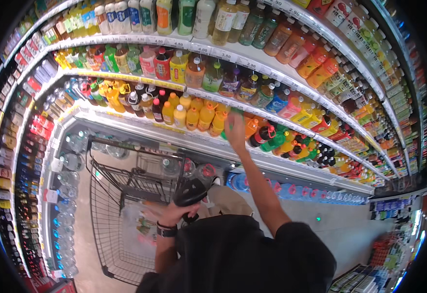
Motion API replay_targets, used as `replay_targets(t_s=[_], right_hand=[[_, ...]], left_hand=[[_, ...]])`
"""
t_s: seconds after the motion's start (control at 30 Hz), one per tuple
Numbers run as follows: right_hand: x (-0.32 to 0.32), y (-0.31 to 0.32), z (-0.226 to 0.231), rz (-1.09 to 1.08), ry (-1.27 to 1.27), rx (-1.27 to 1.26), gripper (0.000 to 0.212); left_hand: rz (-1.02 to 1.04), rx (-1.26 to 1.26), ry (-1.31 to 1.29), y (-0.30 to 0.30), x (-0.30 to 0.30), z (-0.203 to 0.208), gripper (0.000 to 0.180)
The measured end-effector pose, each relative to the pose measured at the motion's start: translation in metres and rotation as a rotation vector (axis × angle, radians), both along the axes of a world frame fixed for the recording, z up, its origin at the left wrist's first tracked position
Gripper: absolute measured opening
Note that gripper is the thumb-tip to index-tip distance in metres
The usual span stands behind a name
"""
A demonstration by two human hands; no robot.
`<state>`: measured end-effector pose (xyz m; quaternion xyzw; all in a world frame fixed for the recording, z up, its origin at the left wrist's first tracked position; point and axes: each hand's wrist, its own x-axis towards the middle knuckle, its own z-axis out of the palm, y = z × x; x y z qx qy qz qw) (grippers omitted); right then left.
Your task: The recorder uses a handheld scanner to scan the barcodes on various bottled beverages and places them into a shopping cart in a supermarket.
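Note:
My right hand [235,129] reaches to the lowest lit shelf, its fingers closed around a green bottle [236,113] that it mostly covers. Orange juice bottles [206,116] stand just to its left, with an orange bottle [251,128] close on its right. Lower down, my left hand [173,214], with a dark band at the wrist, is closed at the black handle [191,192] of a wire shopping cart [107,234]. A pale bag with coloured print [140,224] lies inside the cart.
Curved shelves of drink bottles [213,75] run ahead and down both sides. Large clear water bottles [67,205] line the floor at left; blue-tinted bottles [291,190] stand below the shelf at right. Stacked goods [386,254] are at the lower right.

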<state>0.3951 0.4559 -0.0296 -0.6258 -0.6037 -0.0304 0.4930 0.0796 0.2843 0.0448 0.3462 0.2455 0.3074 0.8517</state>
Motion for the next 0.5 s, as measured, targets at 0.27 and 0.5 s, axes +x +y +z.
replay_targets(t_s=[0.27,0.5], right_hand=[[-0.001,-0.275,-0.165,0.182,0.1,-0.865,0.029],[-0.021,-0.364,-0.203,0.731,0.202,-0.873,0.031]], left_hand=[[-0.351,0.113,0.122,-0.039,0.013,0.015,0.037],[-0.251,0.285,0.296,-0.125,0.02,0.017,0.038]])
